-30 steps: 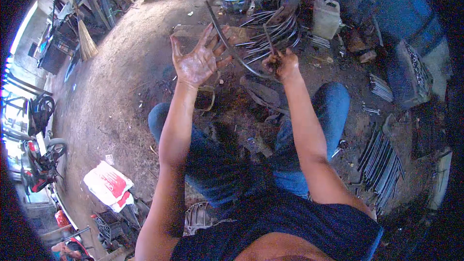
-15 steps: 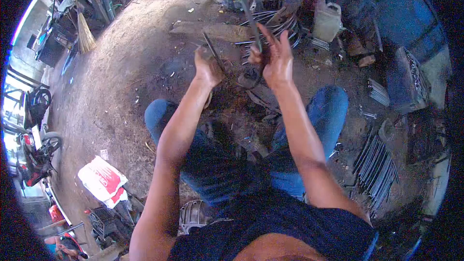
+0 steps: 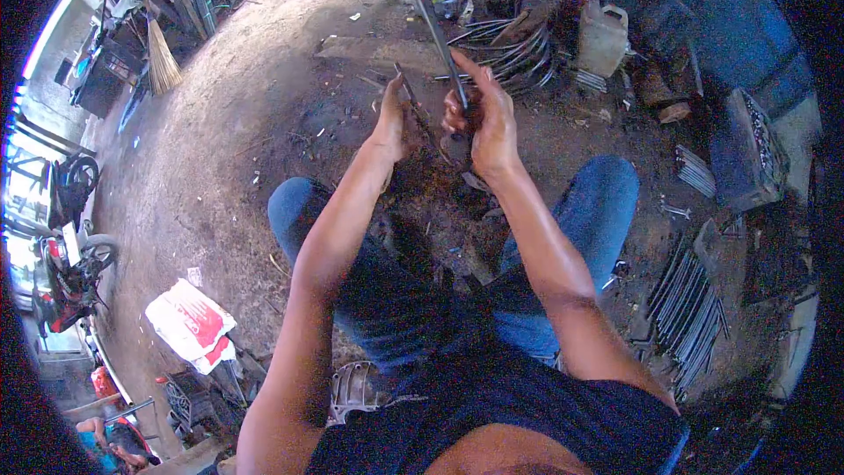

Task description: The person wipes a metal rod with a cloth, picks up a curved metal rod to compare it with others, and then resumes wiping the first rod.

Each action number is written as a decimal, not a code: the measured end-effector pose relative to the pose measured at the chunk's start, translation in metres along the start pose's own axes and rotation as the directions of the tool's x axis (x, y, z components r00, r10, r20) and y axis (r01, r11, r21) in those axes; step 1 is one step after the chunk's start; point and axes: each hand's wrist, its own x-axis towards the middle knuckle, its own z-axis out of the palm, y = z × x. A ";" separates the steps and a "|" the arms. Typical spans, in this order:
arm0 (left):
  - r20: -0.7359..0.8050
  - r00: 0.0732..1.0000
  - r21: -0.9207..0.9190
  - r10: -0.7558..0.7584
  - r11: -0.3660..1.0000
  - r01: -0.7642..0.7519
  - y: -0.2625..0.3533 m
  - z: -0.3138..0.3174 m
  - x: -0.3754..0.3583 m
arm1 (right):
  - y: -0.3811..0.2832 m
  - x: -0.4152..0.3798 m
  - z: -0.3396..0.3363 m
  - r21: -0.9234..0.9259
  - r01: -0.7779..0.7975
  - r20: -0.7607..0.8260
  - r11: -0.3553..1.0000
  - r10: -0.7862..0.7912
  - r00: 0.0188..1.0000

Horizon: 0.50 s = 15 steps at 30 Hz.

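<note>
Over the dirt floor, between the knees: both hands on bent metal rods.

Right hand clamped round the long rod, long axis running up and away toward the far rod pile. Left hand just beside it, closed on a shorter rod, tilted the same way. Rods nearly touching, right one nearer the pile. Plastic jug beyond, more rods by the right knee.

Workshop setting: packed dirt floor, daylight entering from the left. A broom leans at upper left, motorcycles stand at left edge, and a plastic jug sits beside dark blue wall.
</note>
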 end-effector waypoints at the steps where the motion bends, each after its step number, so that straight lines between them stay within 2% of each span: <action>1: 0.109 0.994 0.093 0.024 0.995 -0.035 0.002 -0.003 0.003 | 0.000 -0.001 -0.003 -0.002 0.001 0.000 1.000 -0.001 1.000; 2: 0.109 0.994 0.092 0.025 0.995 -0.035 0.006 -0.009 0.011 | -0.001 -0.003 -0.004 -0.059 -0.013 -0.046 0.998 0.010 0.999; 3: -0.106 0.966 0.255 0.235 0.946 -0.202 0.010 -0.019 0.025 | -0.001 -0.004 -0.004 -0.114 -0.029 -0.092 0.993 0.018 0.996; 4: -0.273 0.848 0.442 0.455 0.842 -0.309 0.022 -0.002 0.019 | 0.003 -0.005 -0.004 -0.112 -0.029 -0.092 0.993 0.019 0.996; 6: -0.300 0.856 0.372 0.422 0.878 -0.302 0.038 0.017 -0.001 | 0.025 -0.006 -0.005 -0.338 0.108 -0.035 0.935 -0.127 0.991; 7: -0.208 0.888 0.395 0.411 0.866 -0.308 0.043 0.018 -0.006 | 0.039 -0.007 -0.005 -0.425 0.194 0.006 0.884 -0.211 0.977; 8: -0.115 0.912 0.415 0.394 0.853 -0.316 0.045 0.017 -0.010 | 0.053 -0.008 -0.006 -0.426 0.192 0.011 0.884 -0.207 0.978; 10: -0.152 0.901 0.442 0.406 0.843 -0.305 0.037 0.006 -0.004 | 0.083 -0.012 -0.011 -0.531 0.293 0.010 0.795 -0.340 0.940; 11: -0.180 0.892 0.472 0.415 0.832 -0.292 0.033 0.003 -0.002 | 0.103 -0.009 -0.022 -0.379 0.036 -0.080 0.925 -0.072 0.994; 12: -0.181 0.892 0.470 0.415 0.833 -0.292 0.032 0.003 -0.003 | 0.099 -0.006 -0.023 -0.381 0.036 -0.080 0.924 -0.071 0.994; 13: -0.120 0.888 0.472 0.445 0.812 -0.343 0.030 0.004 -0.004 | 0.095 -0.005 -0.026 -0.167 -0.073 -0.107 0.983 0.056 0.993; 14: -0.057 0.879 0.471 0.473 0.789 -0.394 0.029 0.004 -0.006 | 0.090 -0.002 -0.029 0.058 -0.177 -0.107 0.982 0.183 0.977; 15: -0.053 0.881 0.473 0.470 0.789 -0.393 0.030 0.008 -0.010 | 0.103 0.003 -0.043 0.111 -0.189 -0.203 0.976 0.209 0.957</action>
